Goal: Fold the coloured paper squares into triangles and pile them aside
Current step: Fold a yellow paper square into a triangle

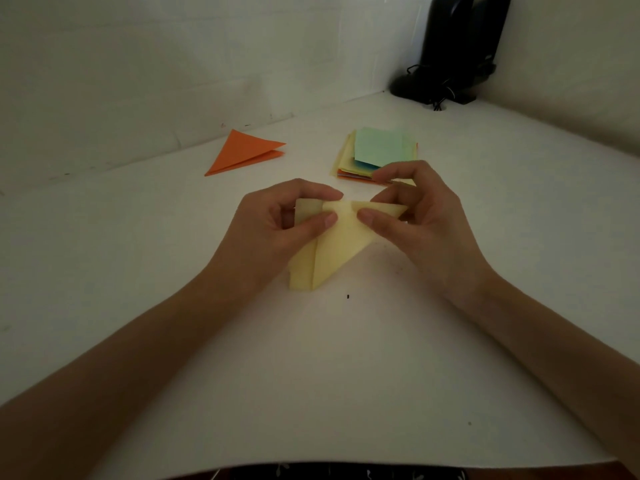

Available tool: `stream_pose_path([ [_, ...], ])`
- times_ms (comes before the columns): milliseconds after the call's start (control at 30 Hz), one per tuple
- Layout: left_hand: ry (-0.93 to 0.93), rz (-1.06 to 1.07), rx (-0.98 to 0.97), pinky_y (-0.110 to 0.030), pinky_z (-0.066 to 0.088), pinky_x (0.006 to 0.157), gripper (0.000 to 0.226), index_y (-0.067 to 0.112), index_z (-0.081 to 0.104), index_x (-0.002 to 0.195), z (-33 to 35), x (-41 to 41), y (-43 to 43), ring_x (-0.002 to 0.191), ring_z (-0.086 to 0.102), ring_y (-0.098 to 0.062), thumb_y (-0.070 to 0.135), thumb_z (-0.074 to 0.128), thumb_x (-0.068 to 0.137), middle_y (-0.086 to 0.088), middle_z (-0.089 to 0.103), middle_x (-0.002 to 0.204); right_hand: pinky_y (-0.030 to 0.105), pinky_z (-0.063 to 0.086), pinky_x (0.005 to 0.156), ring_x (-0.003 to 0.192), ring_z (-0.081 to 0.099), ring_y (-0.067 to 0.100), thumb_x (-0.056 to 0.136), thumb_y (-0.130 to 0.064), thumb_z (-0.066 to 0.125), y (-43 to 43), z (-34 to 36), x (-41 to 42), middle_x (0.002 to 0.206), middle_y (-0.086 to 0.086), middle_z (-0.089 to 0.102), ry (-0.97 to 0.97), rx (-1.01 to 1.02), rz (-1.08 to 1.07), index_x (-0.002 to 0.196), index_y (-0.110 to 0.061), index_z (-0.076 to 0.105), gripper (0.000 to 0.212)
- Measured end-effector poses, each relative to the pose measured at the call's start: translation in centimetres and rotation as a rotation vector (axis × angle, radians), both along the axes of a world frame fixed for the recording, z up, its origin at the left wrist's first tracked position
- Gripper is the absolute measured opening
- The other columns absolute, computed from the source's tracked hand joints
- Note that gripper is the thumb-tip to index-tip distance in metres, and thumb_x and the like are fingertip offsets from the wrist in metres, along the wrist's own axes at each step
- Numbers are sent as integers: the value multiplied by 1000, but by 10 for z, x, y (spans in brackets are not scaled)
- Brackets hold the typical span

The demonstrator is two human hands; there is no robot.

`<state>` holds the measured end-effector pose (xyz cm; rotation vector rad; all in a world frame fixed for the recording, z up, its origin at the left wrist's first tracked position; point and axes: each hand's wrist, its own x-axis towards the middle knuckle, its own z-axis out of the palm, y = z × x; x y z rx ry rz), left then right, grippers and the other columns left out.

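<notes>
Both hands pinched a yellow paper [332, 247] over the desk [138, 271]
Left hand [277, 223] and right hand [415, 216] curled fingers on its top edge; orange triangle [244, 152] lay far left, the paper stack [375, 155] just behind

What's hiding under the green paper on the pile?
Edges of blue, yellow and orange squares peek out below the green paper. Their middles are covered, and the right hand hides the near corner of the pile.
</notes>
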<state>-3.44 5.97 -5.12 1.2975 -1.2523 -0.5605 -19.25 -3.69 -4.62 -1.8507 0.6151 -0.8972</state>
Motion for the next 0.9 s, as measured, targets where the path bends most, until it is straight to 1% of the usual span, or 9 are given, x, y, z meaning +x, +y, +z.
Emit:
stream_pose_path([
  [100, 31, 26, -5, -19, 48, 67, 24, 29, 68, 88, 1, 1, 0, 74, 58, -5, 6, 69, 80, 14, 66, 80, 27, 43, 60, 61, 57, 12, 76, -12, 70, -5, 4, -1, 67, -2, 64, -39, 330, 72, 88, -14, 65, 12],
  [133, 37, 32, -5, -18, 48, 68, 25, 29, 68, 88, 1, 1, -1, 75, 59, -4, 5, 69, 80, 15, 67, 80, 24, 42, 57, 58, 56, 12, 73, -14, 70, -7, 5, -2, 65, 0, 63, -53, 420, 98, 83, -11, 66, 11],
  [200, 58, 36, -8, -14, 48, 67, 25, 27, 68, 88, 1, 2, -1, 74, 59, -1, 3, 68, 81, 17, 67, 79, 21, 41, 54, 55, 56, 11, 69, -15, 69, -8, 5, -2, 62, 2, 63, -72, 496, 118, 81, -8, 65, 14],
  [300, 48, 44, -10, -15, 49, 70, 25, 27, 68, 89, 0, 2, -1, 77, 59, -3, 3, 68, 81, 11, 67, 86, 22, 45, 55, 57, 58, 12, 78, -8, 69, -7, 3, -2, 62, 3, 65, -47, 354, 51, 80, -9, 65, 5],
  [367, 46, 53, -9, -19, 50, 73, 24, 27, 68, 89, 0, 2, -1, 80, 59, -6, 4, 68, 81, 5, 67, 89, 22, 46, 54, 57, 59, 12, 81, -6, 68, -6, 3, -1, 61, 2, 66, -54, 263, 22, 80, -10, 66, 5],
  [433, 34, 62, -4, -19, 49, 72, 23, 27, 69, 88, 0, 3, -1, 79, 59, -6, 5, 68, 82, 6, 67, 88, 21, 46, 54, 56, 60, 10, 81, -5, 68, -5, 2, 0, 60, -1, 66, -60, 228, 10, 82, -9, 65, 4],
  [600, -57, 77, -7, -8, 43, 71, 22, 27, 68, 83, 0, 3, -2, 82, 60, 6, 5, 66, 84, 23, 68, 79, 22, 46, 54, 54, 60, 6, 81, -4, 68, -4, 2, 1, 58, -4, 66, -43, 203, -4, 84, -6, 63, 6],
  [767, -85, 100, -28, -7, 42, 71, 24, 28, 68, 82, 2, 6, -2, 80, 60, 8, 4, 66, 83, 27, 68, 76, 24, 46, 55, 57, 62, 12, 85, -5, 63, -5, 3, -1, 63, 1, 67, -68, 261, -1, 83, -6, 63, 3],
  [900, -50, 134, -22, -10, 44, 72, 22, 28, 68, 83, 1, 12, -3, 79, 60, 7, 6, 66, 83, 26, 68, 76, 24, 45, 53, 57, 61, 16, 88, -5, 60, -8, 5, -4, 68, 6, 70, -117, 270, -32, 83, -2, 62, 6],
])
